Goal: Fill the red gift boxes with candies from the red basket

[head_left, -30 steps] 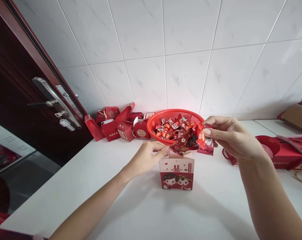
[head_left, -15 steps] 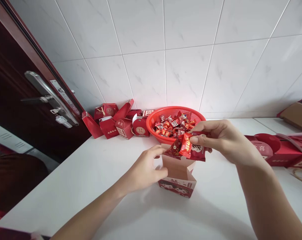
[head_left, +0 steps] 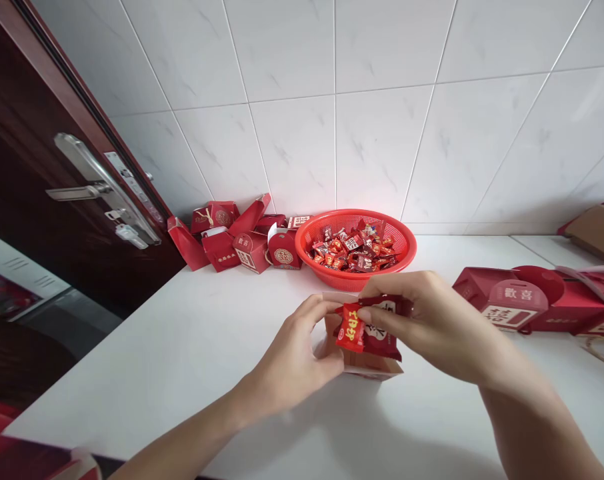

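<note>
My right hand (head_left: 432,327) pinches a bunch of wrapped candies between thumb and fingers: an orange-red packet (head_left: 351,327) in front and a larger dark red packet (head_left: 385,341) beside it. They are held over the mouth of an open paper gift box (head_left: 388,371), partly inside its rim. The box stands on the white table with its pale inside showing. My left hand (head_left: 295,360) is curved round the box's left side, thumb toward the near edge and fingers toward the far one. The candies and both hands hide much of the box.
Behind the box stands a red plastic basket (head_left: 327,275) full of wrapped candies (head_left: 355,245). Several red gift boxes (head_left: 252,252) are clustered at the back left, more red boxes (head_left: 517,303) at the right. A cardboard box (head_left: 597,230) lies far right; a dark door (head_left: 27,133) is at left.
My right hand has moved down and left, lowering the candies into the box's opening. My left hand stays at the box's left side. The view has shifted slightly.
</note>
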Demonstrator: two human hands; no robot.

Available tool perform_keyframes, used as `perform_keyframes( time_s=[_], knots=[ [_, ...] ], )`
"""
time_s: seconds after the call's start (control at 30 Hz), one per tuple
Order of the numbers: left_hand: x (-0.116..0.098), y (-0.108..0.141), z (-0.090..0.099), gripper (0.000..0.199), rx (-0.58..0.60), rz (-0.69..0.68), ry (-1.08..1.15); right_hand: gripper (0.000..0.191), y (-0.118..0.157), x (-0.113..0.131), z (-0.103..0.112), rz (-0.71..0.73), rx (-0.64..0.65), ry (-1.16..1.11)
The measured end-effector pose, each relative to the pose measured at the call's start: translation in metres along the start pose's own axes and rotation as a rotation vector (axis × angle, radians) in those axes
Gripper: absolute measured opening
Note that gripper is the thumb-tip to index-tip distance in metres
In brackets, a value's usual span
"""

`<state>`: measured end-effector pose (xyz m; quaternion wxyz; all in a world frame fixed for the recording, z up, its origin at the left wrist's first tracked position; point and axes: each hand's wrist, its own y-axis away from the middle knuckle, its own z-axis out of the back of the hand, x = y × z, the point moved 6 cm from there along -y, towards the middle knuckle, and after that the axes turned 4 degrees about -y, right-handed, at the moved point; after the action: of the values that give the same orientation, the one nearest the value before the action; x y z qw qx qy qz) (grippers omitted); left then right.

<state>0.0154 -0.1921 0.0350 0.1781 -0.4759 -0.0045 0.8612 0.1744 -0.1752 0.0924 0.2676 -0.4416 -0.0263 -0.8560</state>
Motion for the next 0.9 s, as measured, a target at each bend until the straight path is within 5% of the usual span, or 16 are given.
perform_keyframes(
  time_s=[0.17,0.47,0.9],
  knots=[
    [-0.004,0.008,-0.001,0.057,-0.053,-0.071,-0.085,0.024,0.001,-0.003,-0.016,-0.033,0.03,0.23],
    [-0.001,0.021,-0.006,0.054,-0.11,-0.102,-0.165,0.032,0.017,-0.012,0.002,-0.128,-0.065,0.577],
    [-0.005,0.015,-0.007,0.051,-0.15,-0.133,-0.142,0.026,0.0,-0.002,-0.041,-0.106,0.089,0.474]
  ],
)
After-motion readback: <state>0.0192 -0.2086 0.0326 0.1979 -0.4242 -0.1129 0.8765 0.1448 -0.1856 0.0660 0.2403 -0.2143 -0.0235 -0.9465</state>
